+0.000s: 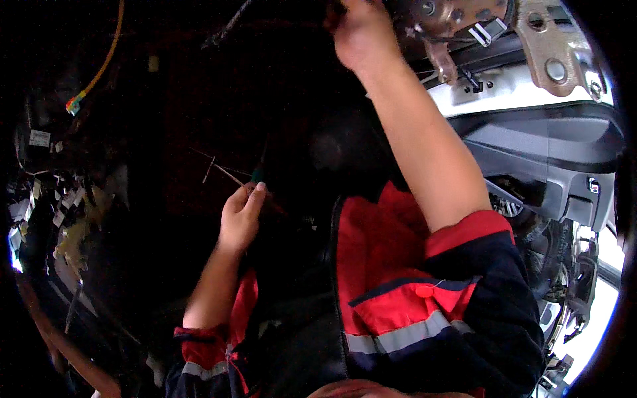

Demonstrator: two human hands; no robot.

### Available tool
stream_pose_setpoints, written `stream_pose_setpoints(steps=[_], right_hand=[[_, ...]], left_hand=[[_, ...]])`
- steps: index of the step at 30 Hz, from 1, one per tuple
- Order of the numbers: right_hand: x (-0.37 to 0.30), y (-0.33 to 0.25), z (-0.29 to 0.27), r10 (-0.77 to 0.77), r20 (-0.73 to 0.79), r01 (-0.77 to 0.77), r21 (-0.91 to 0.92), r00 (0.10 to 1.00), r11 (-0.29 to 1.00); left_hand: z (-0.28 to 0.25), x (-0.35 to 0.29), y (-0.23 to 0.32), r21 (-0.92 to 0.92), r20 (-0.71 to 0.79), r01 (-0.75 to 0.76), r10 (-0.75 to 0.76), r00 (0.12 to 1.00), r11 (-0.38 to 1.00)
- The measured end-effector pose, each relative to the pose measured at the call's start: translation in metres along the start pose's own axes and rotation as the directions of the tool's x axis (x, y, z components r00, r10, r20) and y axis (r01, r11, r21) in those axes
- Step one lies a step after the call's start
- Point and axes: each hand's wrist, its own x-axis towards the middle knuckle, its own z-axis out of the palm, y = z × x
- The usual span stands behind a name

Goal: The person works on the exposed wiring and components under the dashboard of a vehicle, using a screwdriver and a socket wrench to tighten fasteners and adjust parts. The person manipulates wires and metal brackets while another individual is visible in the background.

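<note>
Near the middle of the head view, my left hand (240,215) is closed, thumb against fingers. A thin object with a green part (257,175) sticks up from its fingertips; its kind is lost in the dark. Beside it a thin pale strip (227,174) juts out from the same fingers toward the upper left. My right hand (363,32) reaches up to the top edge with the fingers curled. Whatever it holds, if anything, is hidden in shadow. Just right of that hand is a brownish metal bracket (441,20).
A holed metal plate (549,63) and a grey vehicle door panel (544,149) stand at the right. On the left hang a yellow cable with a colourful connector (74,103) and a tangle of wiring with pale connectors (66,232). Another person's arm (73,351) shows at the lower left.
</note>
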Motion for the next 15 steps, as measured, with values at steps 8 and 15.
stream_pose_setpoints(steps=[8, 15], right_hand=[[-0.005, 0.015, 0.012, -0.200, -0.090, 0.082, -0.694, 0.976, 0.715], [-0.007, 0.039, -0.024, -0.218, -0.058, 0.122, -0.675, 0.974, 0.727]], left_hand=[[0.014, 0.016, -0.012, -0.131, -0.018, -0.048, 0.046, 0.999, 0.990], [0.010, 0.014, -0.002, -0.058, -0.045, -0.001, -0.002, 0.999, 0.998]])
